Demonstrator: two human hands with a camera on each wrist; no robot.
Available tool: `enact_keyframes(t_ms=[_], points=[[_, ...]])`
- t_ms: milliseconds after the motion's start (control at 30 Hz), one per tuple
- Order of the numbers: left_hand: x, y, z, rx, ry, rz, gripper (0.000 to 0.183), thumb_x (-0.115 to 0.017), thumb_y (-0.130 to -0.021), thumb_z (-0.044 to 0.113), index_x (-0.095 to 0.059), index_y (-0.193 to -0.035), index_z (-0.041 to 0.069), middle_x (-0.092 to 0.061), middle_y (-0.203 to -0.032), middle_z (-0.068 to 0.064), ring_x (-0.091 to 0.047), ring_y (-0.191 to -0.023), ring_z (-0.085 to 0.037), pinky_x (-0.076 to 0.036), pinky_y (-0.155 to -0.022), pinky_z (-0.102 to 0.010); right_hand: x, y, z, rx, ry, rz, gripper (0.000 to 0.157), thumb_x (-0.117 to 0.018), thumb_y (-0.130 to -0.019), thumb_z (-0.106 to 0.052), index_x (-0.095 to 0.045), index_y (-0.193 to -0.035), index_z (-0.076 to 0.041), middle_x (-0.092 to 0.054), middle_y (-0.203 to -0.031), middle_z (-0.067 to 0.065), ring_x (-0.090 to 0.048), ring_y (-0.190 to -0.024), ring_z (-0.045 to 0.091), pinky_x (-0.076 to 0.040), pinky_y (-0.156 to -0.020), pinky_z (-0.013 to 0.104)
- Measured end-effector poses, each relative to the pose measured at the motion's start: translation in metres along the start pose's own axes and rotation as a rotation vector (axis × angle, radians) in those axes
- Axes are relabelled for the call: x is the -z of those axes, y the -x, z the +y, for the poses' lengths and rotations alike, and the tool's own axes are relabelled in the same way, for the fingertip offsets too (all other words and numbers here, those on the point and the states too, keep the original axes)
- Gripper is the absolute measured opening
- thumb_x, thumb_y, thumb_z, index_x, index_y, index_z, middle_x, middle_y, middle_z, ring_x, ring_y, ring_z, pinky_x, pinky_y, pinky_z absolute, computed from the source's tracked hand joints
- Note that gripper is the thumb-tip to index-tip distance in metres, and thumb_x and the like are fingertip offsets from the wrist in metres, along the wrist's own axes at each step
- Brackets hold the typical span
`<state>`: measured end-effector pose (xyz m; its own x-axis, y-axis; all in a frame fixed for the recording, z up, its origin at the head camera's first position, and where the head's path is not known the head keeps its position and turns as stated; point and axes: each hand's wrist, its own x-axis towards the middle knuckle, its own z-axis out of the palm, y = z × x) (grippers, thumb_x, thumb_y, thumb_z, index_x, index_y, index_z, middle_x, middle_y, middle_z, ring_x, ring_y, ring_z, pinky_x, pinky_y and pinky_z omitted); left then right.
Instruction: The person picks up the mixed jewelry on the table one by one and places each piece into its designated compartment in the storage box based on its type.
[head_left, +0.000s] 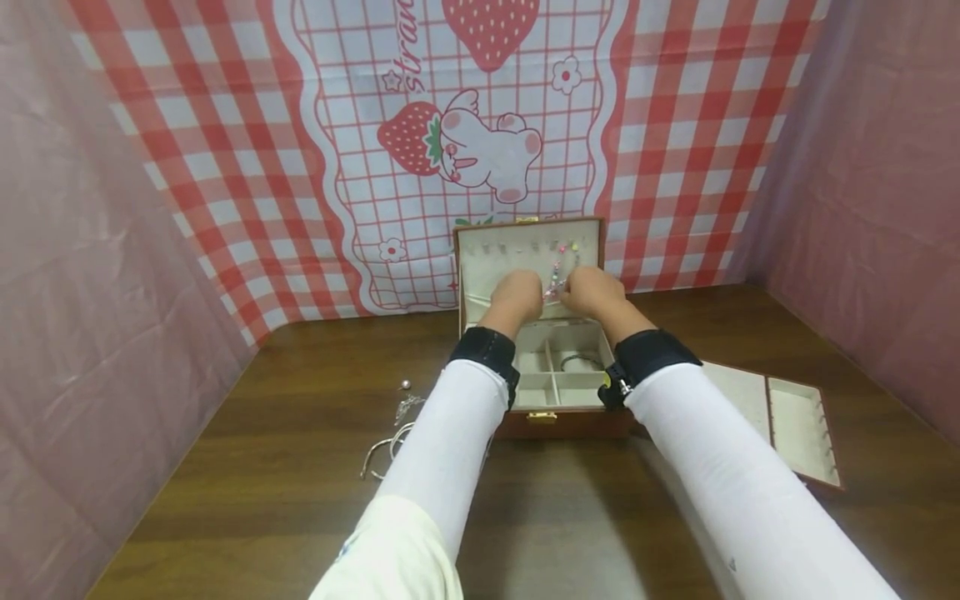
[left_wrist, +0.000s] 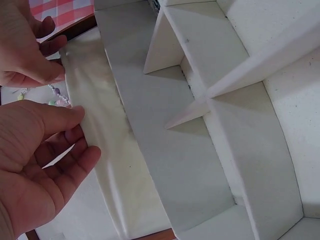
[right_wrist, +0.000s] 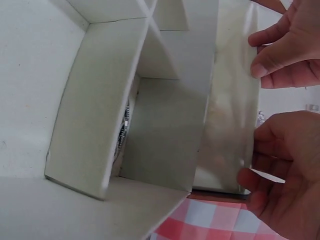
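A brown jewelry box (head_left: pixel 570 423) stands on the table with its lid (head_left: pixel 480 265) raised. Across the lower lid runs a cream fabric pocket (left_wrist: pixel 107 115). My left hand (head_left: pixel 517 296) pinches the pocket's upper edge between thumb and fingers. Beside it, my right hand (head_left: pixel 596 293) holds the same edge a short way along. A pastel beaded necklace (head_left: pixel 556 271) hangs from the lid's hooks between both hands, its lower end hidden at the pocket. Within one of the box's divided compartments lies a dark bracelet (head_left: pixel 581 360), also partly visible in the right wrist view.
Right of the box lies a cream-lined tray (head_left: pixel 798 425) with brown edges, partly behind the right sleeve. Silver bangles (head_left: pixel 369 460), a silver chain (head_left: pixel 407 406) and a small pearl piece (head_left: pixel 406 385) lie to the left. A checked cloth (head_left: pixel 675 142) hangs behind.
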<state>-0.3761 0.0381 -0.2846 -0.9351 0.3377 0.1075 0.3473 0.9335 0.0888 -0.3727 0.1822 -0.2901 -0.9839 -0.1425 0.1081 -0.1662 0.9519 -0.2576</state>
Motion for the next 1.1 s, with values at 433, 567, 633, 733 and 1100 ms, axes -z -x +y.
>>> enact_keyframes(t_ms=[433,567,633,733,1100], points=[[-0.001,0.001,-0.01,-0.012,-0.002,0.05,0.015,-0.062,-0.082,0.004,-0.071,-0.093,0.01,-0.068,-0.104,-0.005,-0.064,-0.094,-0.021,-0.054,-0.076,-0.031,0.013,0.014,0.008,0.141,-0.042,0.168,0.021,-0.051,-0.085,-0.004,-0.068,-0.075,-0.001,-0.065,-0.075,0.012,-0.059,-0.072,0.03,-0.05,-0.067,0.044],[0.004,0.005,-0.013,-0.003,0.012,0.057,0.021,-0.063,-0.082,0.004,-0.071,-0.1,0.011,-0.068,-0.105,-0.004,-0.064,-0.095,-0.021,-0.054,-0.077,-0.031,0.017,0.017,0.014,0.165,-0.059,0.214,0.024,-0.052,-0.087,-0.006,-0.073,-0.092,0.005,-0.07,-0.094,0.021,-0.064,-0.09,0.038,-0.051,-0.083,0.052],[0.007,0.006,-0.014,-0.003,0.018,0.053,0.02,-0.063,-0.081,0.004,-0.07,-0.098,0.011,-0.067,-0.104,-0.004,-0.063,-0.093,-0.02,-0.054,-0.075,-0.031,0.019,0.02,0.016,0.181,-0.078,0.245,0.023,-0.053,-0.086,-0.005,-0.072,-0.091,0.006,-0.069,-0.092,0.021,-0.063,-0.087,0.037,-0.051,-0.081,0.052],[0.011,0.01,-0.015,-0.014,0.036,0.058,0.02,-0.061,-0.082,0.008,-0.07,-0.1,0.011,-0.068,-0.105,-0.003,-0.063,-0.094,-0.02,-0.053,-0.075,-0.032,0.02,0.027,0.015,0.192,-0.111,0.262,0.022,-0.054,-0.087,-0.006,-0.071,-0.093,0.006,-0.069,-0.092,0.021,-0.063,-0.085,0.036,-0.051,-0.08,0.051],[0.018,0.047,-0.022,-0.108,0.138,0.076,0.034,-0.061,-0.093,0.029,-0.066,-0.122,0.011,-0.066,-0.119,-0.003,-0.061,-0.109,-0.021,-0.05,-0.091,-0.033,0.018,0.066,0.006,0.204,-0.202,0.154,0.027,-0.059,-0.089,-0.011,-0.067,-0.108,0.006,-0.067,-0.1,0.022,-0.062,-0.096,0.036,-0.049,-0.084,0.051]])
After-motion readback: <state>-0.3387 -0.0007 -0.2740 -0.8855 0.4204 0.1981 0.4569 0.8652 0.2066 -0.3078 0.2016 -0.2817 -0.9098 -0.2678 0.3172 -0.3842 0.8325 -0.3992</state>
